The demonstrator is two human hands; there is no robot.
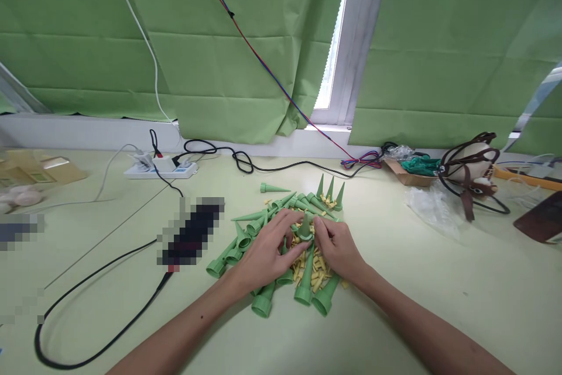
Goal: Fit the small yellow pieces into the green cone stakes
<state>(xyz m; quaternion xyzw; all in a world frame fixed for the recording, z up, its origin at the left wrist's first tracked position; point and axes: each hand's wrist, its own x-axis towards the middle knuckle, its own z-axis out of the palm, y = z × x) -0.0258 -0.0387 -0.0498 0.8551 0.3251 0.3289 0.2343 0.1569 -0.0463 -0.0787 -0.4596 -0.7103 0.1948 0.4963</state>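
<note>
Both of my hands are over a heap of green plastic spikes, each a hollow cone with a wide collar. My left hand (pixel 267 252) is curled around one green plastic spike (pixel 305 230), which stands with its tip up. Close against that spike's right side, my right hand (pixel 340 246) is closed, thumb and finger pinched; what they hold is hidden or too small to make out. Small yellow plastic pieces (pixel 319 272) lie loose beneath and between my hands. Three upright spikes (pixel 331 191) stand behind my right hand among more yellow pieces.
A power strip (pixel 162 169) with plugs sits at the back left. A blurred dark device (pixel 193 234) with a black cable lies left of the heap. At the back right are a small cardboard box (pixel 410 173), clear plastic bags (pixel 432 205) and a strapped bag (pixel 469 167).
</note>
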